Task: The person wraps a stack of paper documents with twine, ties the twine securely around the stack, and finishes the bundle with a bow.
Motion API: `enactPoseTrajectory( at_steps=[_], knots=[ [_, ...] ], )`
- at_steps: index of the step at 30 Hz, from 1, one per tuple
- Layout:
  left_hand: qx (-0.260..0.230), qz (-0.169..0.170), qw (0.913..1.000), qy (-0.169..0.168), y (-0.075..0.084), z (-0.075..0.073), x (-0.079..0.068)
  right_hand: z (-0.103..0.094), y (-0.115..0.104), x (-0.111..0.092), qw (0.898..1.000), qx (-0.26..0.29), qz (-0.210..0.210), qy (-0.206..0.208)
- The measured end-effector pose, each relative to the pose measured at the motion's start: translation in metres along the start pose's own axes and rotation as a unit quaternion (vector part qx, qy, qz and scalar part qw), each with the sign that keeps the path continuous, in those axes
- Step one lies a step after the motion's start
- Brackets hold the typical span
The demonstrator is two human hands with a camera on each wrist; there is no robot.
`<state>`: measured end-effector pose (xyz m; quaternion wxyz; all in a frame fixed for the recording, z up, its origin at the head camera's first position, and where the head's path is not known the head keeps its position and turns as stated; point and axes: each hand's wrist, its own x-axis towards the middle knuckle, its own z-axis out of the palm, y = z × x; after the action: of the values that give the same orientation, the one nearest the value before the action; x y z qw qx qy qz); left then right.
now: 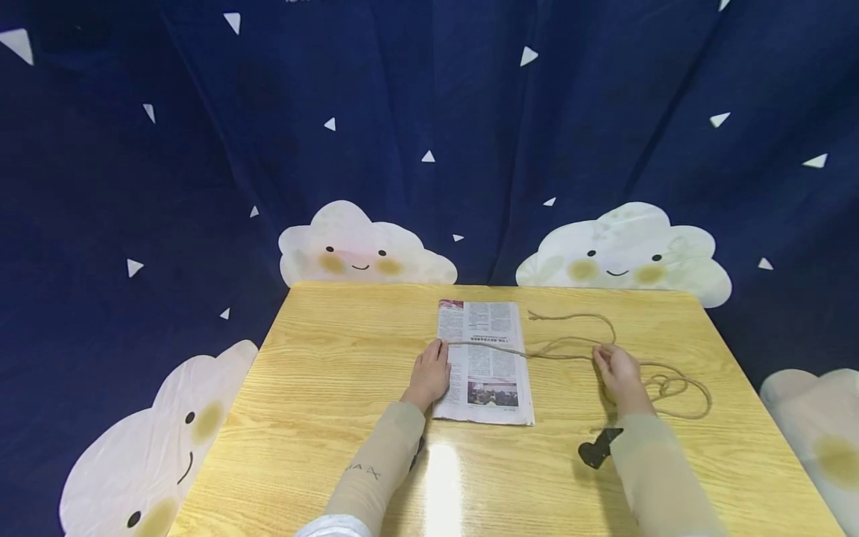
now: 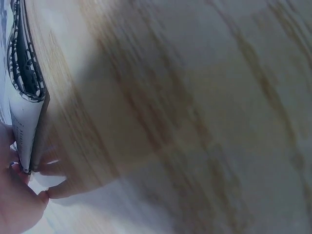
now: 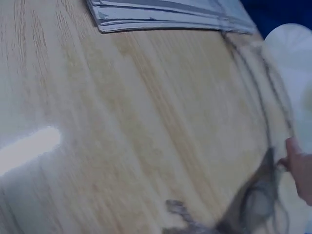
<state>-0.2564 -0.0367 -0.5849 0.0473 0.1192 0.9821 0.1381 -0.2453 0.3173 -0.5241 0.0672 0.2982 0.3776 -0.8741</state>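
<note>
A folded newspaper (image 1: 493, 317) lies on the table, its stacked layers visible in both wrist views. Across its top runs a thin brown rope (image 1: 557, 356), continuing rightward off the paper. My left hand (image 1: 429, 373) is at the newspaper's left edge, beside the rope's left visible end. In the left wrist view its fingers grip the edge of the folded newspaper (image 2: 24, 117); whether they also hold the rope is hidden. To the right of the paper, my right hand (image 1: 617, 371) pinches the rope between thumb and fingers. In the right wrist view this hand (image 3: 300, 168) shows only partly.
Loose rope loops (image 1: 708, 399) lie right of my right hand, and a free rope end (image 1: 533, 315) lies by the newspaper's upper right corner. A black piece (image 1: 597, 447) shows beside the right sleeve. Behind the wooden table (image 1: 335, 328) hangs a dark blue curtain (image 1: 403, 89).
</note>
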Motion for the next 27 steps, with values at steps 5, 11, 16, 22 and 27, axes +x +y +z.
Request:
enactPoseTrajectory(
  at_steps=[5,11,16,22,27],
  knots=[
    [-0.021,0.013,0.9996,0.013,-0.005,0.007,0.002,0.003,-0.009,-0.013,0.984,-0.141,-0.093,0.049],
    [-0.028,0.011,0.9994,0.019,-0.005,0.009,0.004,-0.015,-0.019,-0.022,0.838,-0.425,-0.252,0.231],
    [-0.011,-0.001,0.9999,0.001,0.0,0.001,0.0,-0.038,-0.019,-0.028,0.731,-0.574,-0.241,0.28],
    [-0.004,-0.003,1.0,0.0,0.0,0.0,0.0,-0.057,-0.009,-0.029,0.682,-0.652,-0.209,0.255],
    [-0.005,-0.006,1.0,-0.004,-0.001,0.001,0.0,-0.066,0.003,-0.025,0.689,-0.647,-0.214,0.249]
  ],
)
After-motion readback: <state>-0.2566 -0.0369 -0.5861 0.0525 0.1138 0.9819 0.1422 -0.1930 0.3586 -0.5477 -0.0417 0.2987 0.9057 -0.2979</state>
